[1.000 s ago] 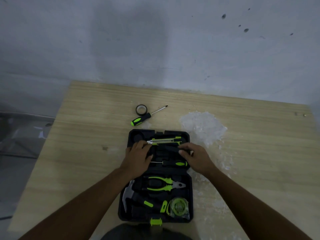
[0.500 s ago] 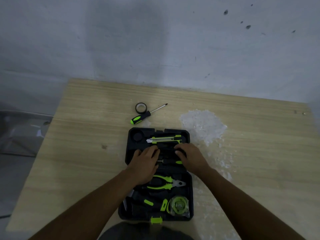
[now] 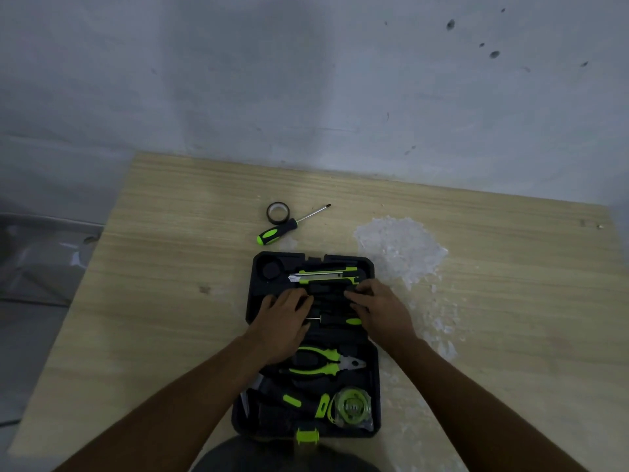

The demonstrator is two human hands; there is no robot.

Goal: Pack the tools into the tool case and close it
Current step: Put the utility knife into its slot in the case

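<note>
A pale wooden table (image 3: pixel 163 301) carries an open black case (image 3: pixel 371 386) near its front edge. At the case's 12 o'clock lie a tape roll (image 3: pixel 277 212) and a screwdriver (image 3: pixel 289 227), touching. White flaky residue (image 3: pixel 401 250) spreads at 2 o'clock.

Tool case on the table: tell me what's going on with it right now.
A person is packing the open tool case. Both the left hand and the right hand press down on a dark tool in the middle slots; what it is cannot be told. The utility knife, pliers, hammer and tape measure already sit in the case. A screwdriver and a roll of tape lie on the table behind the case, not yet packed.
</note>
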